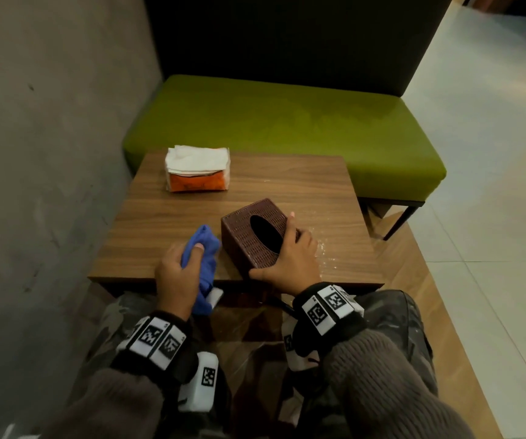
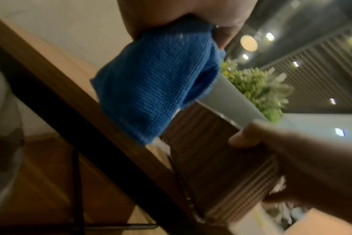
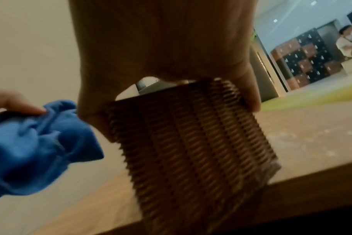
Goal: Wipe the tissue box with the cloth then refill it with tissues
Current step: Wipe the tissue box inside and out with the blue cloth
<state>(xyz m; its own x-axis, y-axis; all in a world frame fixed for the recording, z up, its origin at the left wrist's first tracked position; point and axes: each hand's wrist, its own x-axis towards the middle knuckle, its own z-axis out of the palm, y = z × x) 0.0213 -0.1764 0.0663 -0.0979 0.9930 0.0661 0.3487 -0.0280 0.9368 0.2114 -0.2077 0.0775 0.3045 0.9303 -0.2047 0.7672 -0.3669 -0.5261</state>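
A dark brown woven tissue box [image 1: 249, 239] with an empty oval slot stands near the front edge of the wooden table [image 1: 287, 185]. My right hand [image 1: 290, 251] grips it from the right, thumb on its near side and fingers over the top edge; the right wrist view shows the box [image 3: 191, 143] under my palm. My left hand [image 1: 176, 270] holds a bunched blue cloth [image 1: 206, 248] just left of the box, close to its left side. In the left wrist view the cloth [image 2: 155, 89] hangs from my fingers beside the box [image 2: 221, 167]. A stack of white tissues in an orange pack [image 1: 196, 169] lies at the table's far left.
A green bench seat [image 1: 287, 122] with a dark backrest stands behind the table. A grey wall [image 1: 49, 137] runs along the left. Pale floor tiles [image 1: 493, 153] lie to the right. The table surface right of the box looks wet or shiny [image 1: 328, 251].
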